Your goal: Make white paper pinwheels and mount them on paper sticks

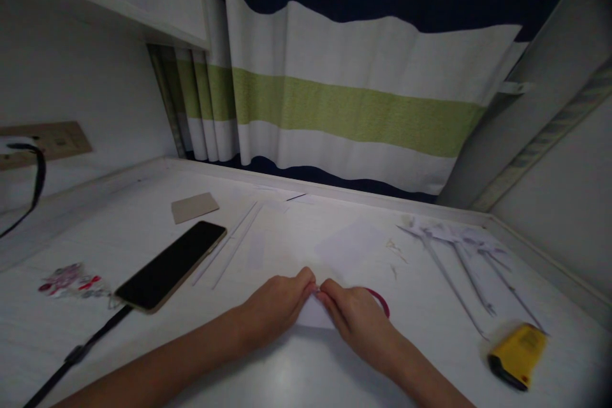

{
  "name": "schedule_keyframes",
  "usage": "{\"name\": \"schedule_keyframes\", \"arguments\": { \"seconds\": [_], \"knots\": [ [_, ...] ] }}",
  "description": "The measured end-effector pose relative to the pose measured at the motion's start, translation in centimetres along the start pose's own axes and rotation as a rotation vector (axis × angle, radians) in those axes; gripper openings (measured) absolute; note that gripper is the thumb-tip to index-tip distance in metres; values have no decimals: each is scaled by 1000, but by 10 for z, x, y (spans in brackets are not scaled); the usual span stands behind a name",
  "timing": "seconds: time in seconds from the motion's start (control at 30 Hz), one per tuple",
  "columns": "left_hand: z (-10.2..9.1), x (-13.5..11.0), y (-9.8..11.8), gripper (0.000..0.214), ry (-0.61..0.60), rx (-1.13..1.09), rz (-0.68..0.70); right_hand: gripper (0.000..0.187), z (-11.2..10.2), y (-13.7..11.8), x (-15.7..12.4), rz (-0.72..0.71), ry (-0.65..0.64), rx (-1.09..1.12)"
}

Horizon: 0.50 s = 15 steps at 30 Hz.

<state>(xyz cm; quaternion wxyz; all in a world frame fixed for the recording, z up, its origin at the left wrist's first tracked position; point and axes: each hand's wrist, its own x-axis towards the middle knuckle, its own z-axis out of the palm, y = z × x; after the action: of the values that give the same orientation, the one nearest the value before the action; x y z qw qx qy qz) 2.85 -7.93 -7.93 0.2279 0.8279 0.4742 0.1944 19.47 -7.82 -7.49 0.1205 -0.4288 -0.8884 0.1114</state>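
Observation:
My left hand (280,306) and my right hand (361,322) meet above the front of the desk, fingers and thumbs pinched together at nearly one spot. Between them is a small white sheet of paper (313,315), its upper edge in both sets of fingertips and its lower part hanging below. What else the fingertips may hold is too small to make out. Behind my right hand curves a dark pink band (381,301), mostly hidden by that hand. A pale sheet of paper (351,243) lies flat just beyond the hands.
Left of the hands lie two thin white strips (236,245), a black phone (172,264) with a strap, a cardboard piece (194,207) and small trinkets (71,280). At right are several thin sticks with white paper (459,255) and a yellow tool (519,354). A curtain (344,95) hangs behind.

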Motion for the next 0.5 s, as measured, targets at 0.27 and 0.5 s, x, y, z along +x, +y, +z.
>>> {"name": "schedule_keyframes", "arguments": {
  "seconds": [0.27,0.5],
  "knots": [
    [-4,3,-4,32,-21,-78,38,26,-8,4,2,20,28,23],
    [-12,3,-4,30,-16,-87,45,19,-37,36,-7,117,65,-21]
  ]
}}
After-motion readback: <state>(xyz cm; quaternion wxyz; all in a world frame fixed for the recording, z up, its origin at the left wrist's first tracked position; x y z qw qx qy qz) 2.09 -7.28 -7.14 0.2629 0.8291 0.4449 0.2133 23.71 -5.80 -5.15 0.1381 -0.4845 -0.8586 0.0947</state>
